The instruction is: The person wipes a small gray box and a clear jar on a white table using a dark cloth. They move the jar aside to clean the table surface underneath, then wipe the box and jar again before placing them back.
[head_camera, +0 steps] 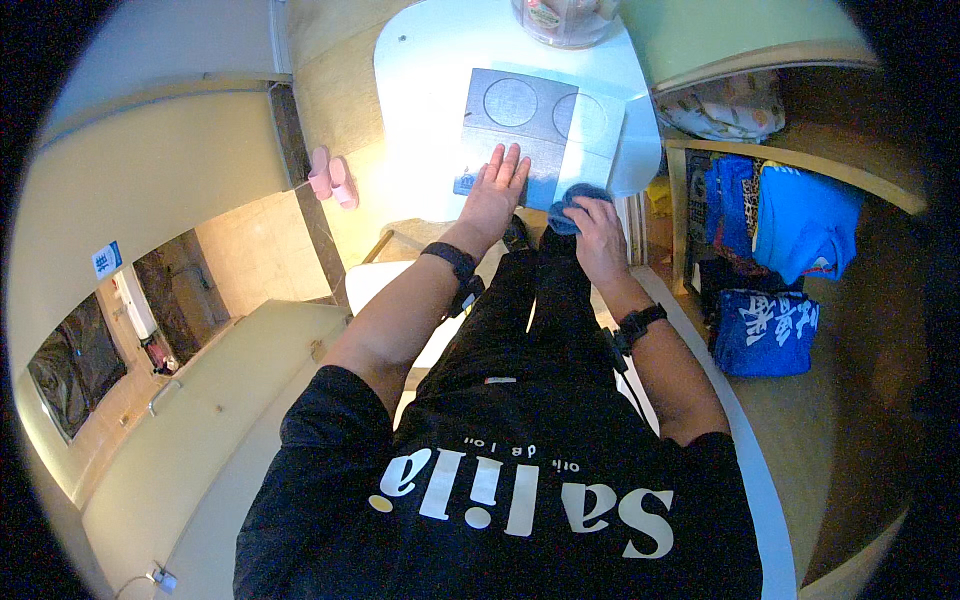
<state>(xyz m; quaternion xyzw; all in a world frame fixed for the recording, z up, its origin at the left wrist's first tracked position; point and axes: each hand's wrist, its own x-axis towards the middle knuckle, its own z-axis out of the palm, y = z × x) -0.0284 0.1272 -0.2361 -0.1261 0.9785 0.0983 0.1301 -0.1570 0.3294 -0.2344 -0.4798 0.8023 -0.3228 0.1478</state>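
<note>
My left hand (501, 180) lies palm down on the lower part of a flat grey panel (517, 139), its fingers slightly spread and holding nothing. The panel bears two round outlines and a printed mark near its lower left corner. Bright light falls across its right part. My right hand (598, 232) grips a dark blue cloth or pad (566, 214) at the panel's lower right corner; its exact kind is unclear. Beneath the panel is a white table (420, 97) with rounded corners.
A clear jar (566, 22) stands at the table's far edge. Pink slippers (332, 178) lie on the floor to the left. On the right, an open shelf (679, 217) holds folded blue clothes (806, 217). A frosted door panel (202, 420) stands at lower left.
</note>
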